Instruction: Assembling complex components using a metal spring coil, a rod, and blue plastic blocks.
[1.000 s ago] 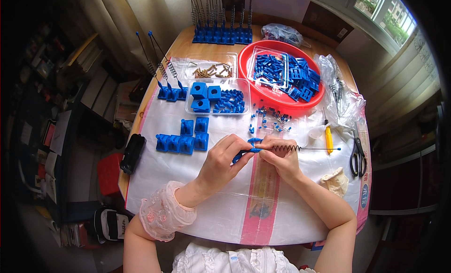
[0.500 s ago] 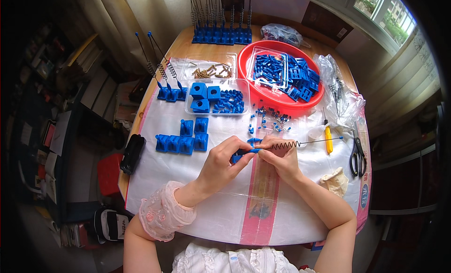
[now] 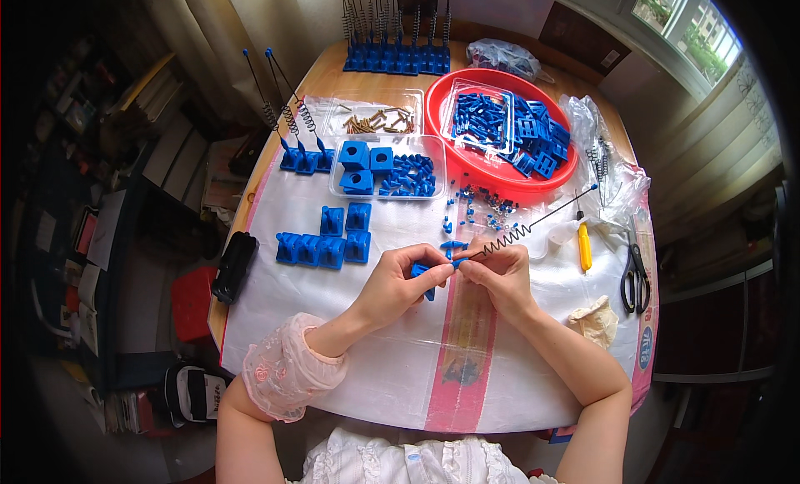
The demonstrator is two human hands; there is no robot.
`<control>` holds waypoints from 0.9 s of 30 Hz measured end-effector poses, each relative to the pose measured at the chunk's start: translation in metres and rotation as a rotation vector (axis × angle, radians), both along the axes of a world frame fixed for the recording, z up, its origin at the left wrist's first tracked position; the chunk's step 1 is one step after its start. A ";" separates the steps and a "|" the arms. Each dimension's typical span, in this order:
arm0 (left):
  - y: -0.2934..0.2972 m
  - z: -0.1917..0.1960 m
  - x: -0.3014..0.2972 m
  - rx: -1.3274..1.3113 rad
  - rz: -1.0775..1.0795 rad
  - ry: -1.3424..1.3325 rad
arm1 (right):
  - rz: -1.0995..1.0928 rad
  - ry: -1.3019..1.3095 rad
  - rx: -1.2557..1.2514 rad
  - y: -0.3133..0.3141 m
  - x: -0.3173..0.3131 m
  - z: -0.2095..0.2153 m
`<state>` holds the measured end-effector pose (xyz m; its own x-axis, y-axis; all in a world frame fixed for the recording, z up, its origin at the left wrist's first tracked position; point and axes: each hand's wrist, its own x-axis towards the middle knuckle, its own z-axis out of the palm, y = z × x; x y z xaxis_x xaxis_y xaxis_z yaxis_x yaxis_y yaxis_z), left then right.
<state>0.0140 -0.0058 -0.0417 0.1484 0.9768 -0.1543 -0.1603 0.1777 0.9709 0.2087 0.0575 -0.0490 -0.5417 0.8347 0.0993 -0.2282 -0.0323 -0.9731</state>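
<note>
Head view: the left hand [image 3: 402,277] has a pinched grip on a blue block [image 3: 420,271]; the right hand [image 3: 503,279] pinches a spring rod [image 3: 508,238], pointing toward two o'clock above the surface [image 3: 323,77].

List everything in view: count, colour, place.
Held part: one, blue, centre
Spring wire: one, dark, centre
Loose piece: one, blue, centre
Blocks: six, blue, centre left
Bits: many, mixed, centre
Tub: one, clear, centre
Cubes: three, blue, in tub
Screws: many, brass, in clear tray
Basin: one, red, upper right
Basin parts: many, blue, in basin
Standing springs: three, dark, upper left
Spring row: one, dark, far
Bags: two, clear, upper right
Screwdriver: one, yellow, right
Scissors: one, black, right
Cloth: one, beige, right
Case: one, black, left
Cover: one, white, on table
Window: one, grey, upper right
Curtains: two, beige, both sides
Left hand: one, bare, centre
Right hand: one, bare, centre
</note>
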 end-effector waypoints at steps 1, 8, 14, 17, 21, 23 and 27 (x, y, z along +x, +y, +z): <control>0.000 0.000 -0.001 -0.012 -0.009 -0.007 | -0.001 0.010 0.007 0.000 0.000 -0.001; 0.001 0.000 -0.002 -0.056 -0.047 -0.082 | -0.016 0.038 -0.027 0.002 0.002 -0.002; 0.001 0.000 -0.002 -0.078 -0.059 -0.118 | -0.035 0.013 -0.034 0.001 0.003 -0.002; 0.001 0.000 -0.003 -0.081 -0.063 -0.129 | -0.030 0.007 -0.033 0.000 0.003 -0.001; 0.002 0.000 -0.003 -0.034 -0.040 -0.101 | -0.006 0.009 -0.071 0.001 0.003 -0.001; 0.002 0.001 -0.005 0.009 -0.014 -0.089 | 0.014 0.032 -0.124 0.002 0.000 0.001; 0.002 0.006 -0.005 0.065 0.066 -0.091 | -0.005 0.083 -0.088 0.007 0.001 0.018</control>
<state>0.0087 -0.0041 -0.0353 0.0940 0.9924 -0.0794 -0.2579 0.1013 0.9608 0.2093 0.0643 -0.0311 -0.5308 0.8446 0.0697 -0.3083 -0.1158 -0.9442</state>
